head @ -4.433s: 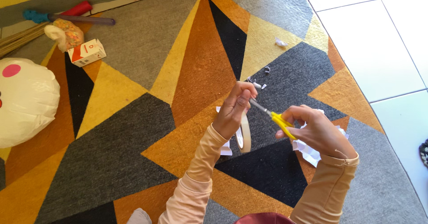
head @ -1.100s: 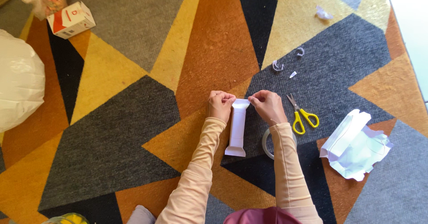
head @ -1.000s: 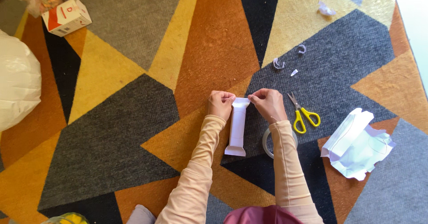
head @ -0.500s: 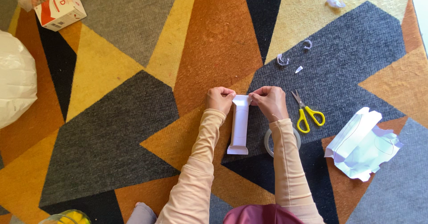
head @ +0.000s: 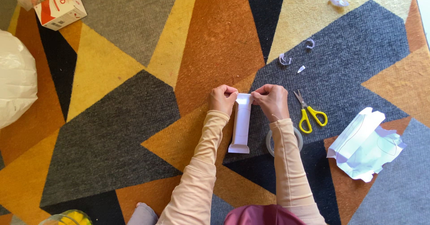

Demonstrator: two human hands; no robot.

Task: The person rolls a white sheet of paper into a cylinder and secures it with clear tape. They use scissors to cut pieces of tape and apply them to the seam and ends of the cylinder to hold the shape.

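Paper tube point(head: 241, 125), white, creased and long, lies mid-carpet point(head: 134, 117); I see my left hand point(head: 221, 100) and right hand point(head: 270, 101) pinch its far end. Yellow-handled scissors point(head: 309, 113) lie beside.

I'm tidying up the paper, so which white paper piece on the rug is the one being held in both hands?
The long folded paper strip between the left hand and right hand; the crumpled sheet lies untouched.

White paper strip point(head: 242, 124), yellow-handled scissors point(head: 309, 115), orange-grey geometric rug point(head: 134, 117)
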